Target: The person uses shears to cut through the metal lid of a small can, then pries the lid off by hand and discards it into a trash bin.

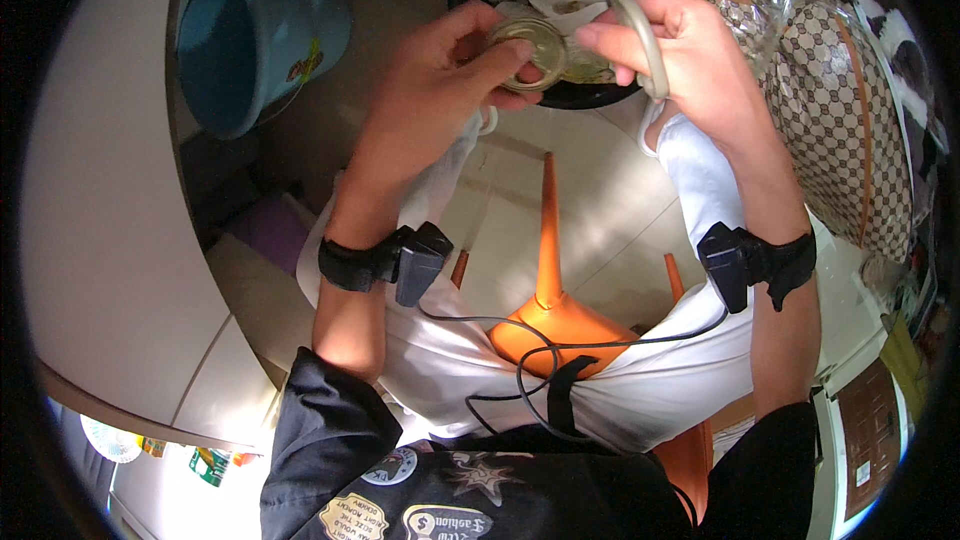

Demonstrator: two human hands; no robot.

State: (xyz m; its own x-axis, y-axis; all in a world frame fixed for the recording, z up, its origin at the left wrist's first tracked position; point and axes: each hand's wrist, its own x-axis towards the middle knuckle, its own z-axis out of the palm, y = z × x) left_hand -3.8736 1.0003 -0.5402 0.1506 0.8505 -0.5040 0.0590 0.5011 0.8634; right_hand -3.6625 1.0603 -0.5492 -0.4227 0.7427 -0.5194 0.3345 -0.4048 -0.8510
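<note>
My left hand grips a round, shallow metal lid or tin, thumb across its face. In my right hand is a pale, curved band or handle, seen nearly edge-on; what tool it belongs to, if any, I cannot tell. The two hands are a little apart. Beneath and beyond them stands a black round bin holding crumpled plastic, white pieces and other waste. Black straps with small dark devices sit on both forearms, joined by a cable.
A light blue bucket lies or leans at the upper left, beside a pale cabinet. Patterned bags crowd the right. Between my legs shows an orange chair above the tiled floor.
</note>
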